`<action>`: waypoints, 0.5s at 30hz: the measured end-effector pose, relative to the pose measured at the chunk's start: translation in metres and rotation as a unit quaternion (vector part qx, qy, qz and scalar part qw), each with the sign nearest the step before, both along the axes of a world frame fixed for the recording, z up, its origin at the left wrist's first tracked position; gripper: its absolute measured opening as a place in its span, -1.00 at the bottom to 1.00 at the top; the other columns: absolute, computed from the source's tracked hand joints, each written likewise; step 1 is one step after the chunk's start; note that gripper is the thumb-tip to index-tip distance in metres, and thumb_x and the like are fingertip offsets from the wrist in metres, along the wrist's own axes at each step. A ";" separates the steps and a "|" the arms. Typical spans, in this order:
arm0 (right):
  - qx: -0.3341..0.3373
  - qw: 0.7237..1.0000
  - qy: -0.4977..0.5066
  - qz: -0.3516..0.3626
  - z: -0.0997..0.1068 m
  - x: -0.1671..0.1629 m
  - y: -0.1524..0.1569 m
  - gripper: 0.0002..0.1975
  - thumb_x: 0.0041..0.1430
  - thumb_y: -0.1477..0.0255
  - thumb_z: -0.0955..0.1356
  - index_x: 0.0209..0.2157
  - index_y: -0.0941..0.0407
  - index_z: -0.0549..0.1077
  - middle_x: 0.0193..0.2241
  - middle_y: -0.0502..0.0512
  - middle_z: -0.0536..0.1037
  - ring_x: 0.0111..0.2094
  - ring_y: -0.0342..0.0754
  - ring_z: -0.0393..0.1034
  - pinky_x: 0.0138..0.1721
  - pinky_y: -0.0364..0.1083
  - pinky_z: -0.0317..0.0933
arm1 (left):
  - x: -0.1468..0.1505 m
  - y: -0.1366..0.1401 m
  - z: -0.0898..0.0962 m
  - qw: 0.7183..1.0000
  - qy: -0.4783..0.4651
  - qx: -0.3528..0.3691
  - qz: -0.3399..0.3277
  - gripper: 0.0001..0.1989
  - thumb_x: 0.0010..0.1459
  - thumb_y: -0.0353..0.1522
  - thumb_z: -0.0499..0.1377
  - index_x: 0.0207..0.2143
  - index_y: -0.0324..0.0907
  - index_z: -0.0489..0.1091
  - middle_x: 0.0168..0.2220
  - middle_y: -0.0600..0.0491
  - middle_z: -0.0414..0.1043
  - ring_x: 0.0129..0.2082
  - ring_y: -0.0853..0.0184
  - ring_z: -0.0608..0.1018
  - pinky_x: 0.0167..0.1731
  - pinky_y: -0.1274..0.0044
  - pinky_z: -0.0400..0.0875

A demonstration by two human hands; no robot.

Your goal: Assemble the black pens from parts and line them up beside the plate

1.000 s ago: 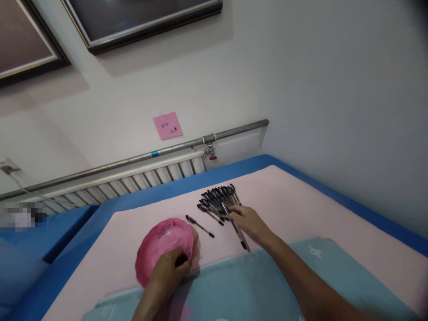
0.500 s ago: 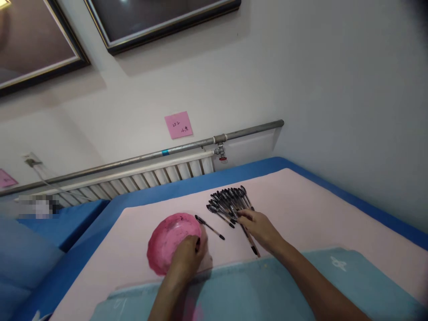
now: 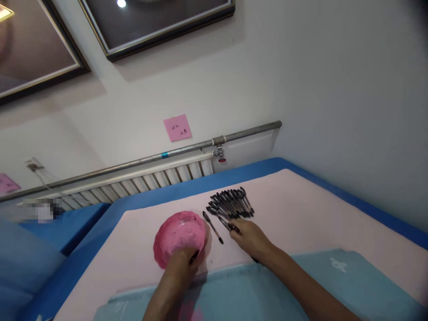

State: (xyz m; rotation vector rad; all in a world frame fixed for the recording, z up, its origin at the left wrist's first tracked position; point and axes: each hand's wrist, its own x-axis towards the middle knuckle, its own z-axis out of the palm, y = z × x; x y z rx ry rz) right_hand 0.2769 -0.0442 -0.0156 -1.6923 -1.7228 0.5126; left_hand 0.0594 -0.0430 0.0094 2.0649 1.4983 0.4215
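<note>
My left hand (image 3: 182, 267) is closed in a curl over the near right rim of a pink bowl (image 3: 161, 240). Something dark shows between thumb and fingers; whether it is an object or shadow I cannot tell. My right hand (image 3: 252, 238) pinches a black-capped pen (image 3: 224, 223) at the near left of a fanned pile of pens (image 3: 230, 203). Between the bowl and that pile lies one loose pen (image 3: 213, 227). A dark pen tip (image 3: 254, 259) pokes out beneath my right wrist.
The pink tabletop sheet (image 3: 310, 214) covers a blue surface (image 3: 267, 163). A folded teal cloth (image 3: 234, 290) lies along the near edge. Behind stand a white radiator (image 3: 160, 177) and a metal pipe (image 3: 247, 133) with a valve, against the wall.
My right hand has moved down and left from the pile. The bowl and the loose pen have shifted slightly right. My left hand sits a bit lower and further left.
</note>
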 end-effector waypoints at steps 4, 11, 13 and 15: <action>0.013 0.999 -0.049 -0.001 -0.006 -0.008 0.004 -0.73 0.03 0.52 0.23 -0.25 0.14 0.49 -0.31 0.17 0.55 -0.26 0.03 0.41 -0.25 -0.10 0.16 | -0.008 -0.012 -0.007 1.000 -0.023 0.018 -0.005 -0.78 0.04 -0.38 0.03 -0.43 -0.24 0.46 -0.45 0.00 0.49 -0.44 0.29 0.45 -0.42 0.51 0.26; 0.054 0.996 -0.066 -0.028 0.000 -0.002 0.000 -0.71 0.15 0.35 0.14 -0.31 0.09 0.45 -0.30 0.12 0.55 -0.27 0.03 0.43 -0.27 -0.08 0.20 | -0.052 0.005 -0.022 0.913 -0.204 0.204 0.289 -0.71 0.12 -0.22 -0.03 -0.25 -0.15 0.39 -0.24 -0.02 0.48 -0.22 0.26 0.48 -0.19 0.47 0.31; 0.060 0.996 -0.055 -0.028 0.001 -0.001 -0.001 -0.73 0.13 0.33 0.15 -0.36 0.06 0.45 -0.35 0.08 0.56 -0.31 0.02 0.44 -0.31 -0.09 0.21 | -0.071 0.011 -0.023 0.897 -0.194 0.204 0.341 -0.72 0.13 -0.21 -0.06 -0.27 -0.12 0.37 -0.30 0.02 0.48 -0.27 0.28 0.48 -0.24 0.49 0.32; 0.063 0.997 -0.020 -0.034 0.000 -0.001 -0.001 -0.77 0.09 0.33 0.19 -0.40 0.04 0.45 -0.40 0.05 0.57 -0.35 0.01 0.44 -0.34 -0.10 0.20 | -0.086 0.016 -0.024 0.887 -0.206 0.185 0.369 -0.71 0.12 -0.20 -0.07 -0.29 -0.11 0.37 -0.37 0.05 0.47 -0.33 0.29 0.47 -0.29 0.49 0.31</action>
